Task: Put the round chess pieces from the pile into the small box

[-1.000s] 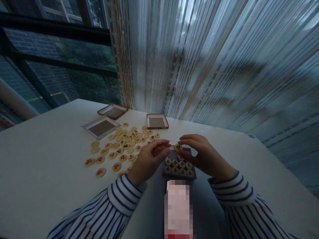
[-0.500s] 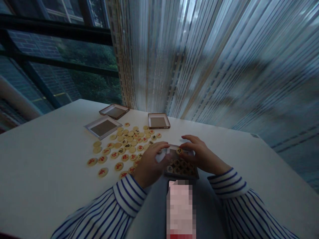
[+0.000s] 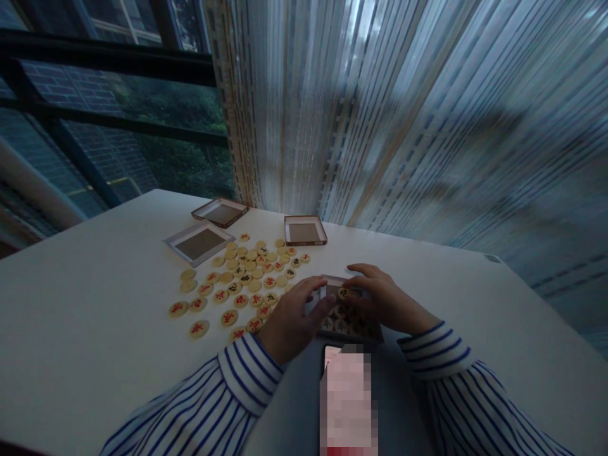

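Below me a shallow box (image 3: 375, 334) with a pale rim holds rows of round Chinese chess pieces with black characters. Between my right hand's (image 3: 387, 301) thumb and fingers is one Chinese chess piece (image 3: 343, 292), over the box's far part. My left hand (image 3: 292, 320) is at the box's left side, thumb and fingers apart with nothing visible between them; whether it touches the box I cannot tell. To its left lie many loose wooden pieces (image 3: 228, 317), some red-lettered, some black, some blank side up. My hands hide part of the box.
At the table's (image 3: 90, 291) far side lie a brown-edged tray (image 3: 194, 213), a pale tray (image 3: 167, 241) and another brown-edged tray (image 3: 306, 243). A phone (image 3: 349, 399), partly blurred out, lies at the near edge. A striped curtain (image 3: 304, 107) and a window stand behind.
The right hand, with the piece, has lowered slightly toward the box. My left thumb has shifted a little over the box's left part. The view has moved slightly.
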A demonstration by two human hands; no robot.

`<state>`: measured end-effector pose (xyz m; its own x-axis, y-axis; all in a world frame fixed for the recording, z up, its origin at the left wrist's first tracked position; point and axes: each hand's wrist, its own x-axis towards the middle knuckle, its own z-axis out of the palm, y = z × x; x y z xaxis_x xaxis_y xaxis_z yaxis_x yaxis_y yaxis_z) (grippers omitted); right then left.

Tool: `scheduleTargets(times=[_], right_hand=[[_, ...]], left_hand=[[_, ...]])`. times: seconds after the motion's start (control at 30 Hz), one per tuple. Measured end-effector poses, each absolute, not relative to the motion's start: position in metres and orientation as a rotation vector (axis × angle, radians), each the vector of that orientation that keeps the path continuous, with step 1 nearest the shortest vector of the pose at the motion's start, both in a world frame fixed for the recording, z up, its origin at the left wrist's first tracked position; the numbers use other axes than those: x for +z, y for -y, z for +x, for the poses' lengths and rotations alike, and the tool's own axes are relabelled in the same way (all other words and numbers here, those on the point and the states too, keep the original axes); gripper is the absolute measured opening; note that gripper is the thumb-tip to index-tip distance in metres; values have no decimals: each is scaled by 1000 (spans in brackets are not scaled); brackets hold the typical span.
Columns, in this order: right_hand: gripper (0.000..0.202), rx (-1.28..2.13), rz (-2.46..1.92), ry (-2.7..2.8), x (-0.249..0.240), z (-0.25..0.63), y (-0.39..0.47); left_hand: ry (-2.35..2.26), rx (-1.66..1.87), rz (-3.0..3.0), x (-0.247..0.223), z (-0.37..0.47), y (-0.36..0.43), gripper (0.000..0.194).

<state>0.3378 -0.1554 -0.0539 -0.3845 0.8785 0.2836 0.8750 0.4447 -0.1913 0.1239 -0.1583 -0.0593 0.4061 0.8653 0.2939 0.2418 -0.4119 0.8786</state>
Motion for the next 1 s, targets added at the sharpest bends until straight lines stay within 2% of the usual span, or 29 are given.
scheduleTargets(times=[1.0], right_hand=[[24, 40, -1494, 2401, -67, 334, 151]], left_hand=[[-993, 940, 1919, -62, 123, 156, 35]])
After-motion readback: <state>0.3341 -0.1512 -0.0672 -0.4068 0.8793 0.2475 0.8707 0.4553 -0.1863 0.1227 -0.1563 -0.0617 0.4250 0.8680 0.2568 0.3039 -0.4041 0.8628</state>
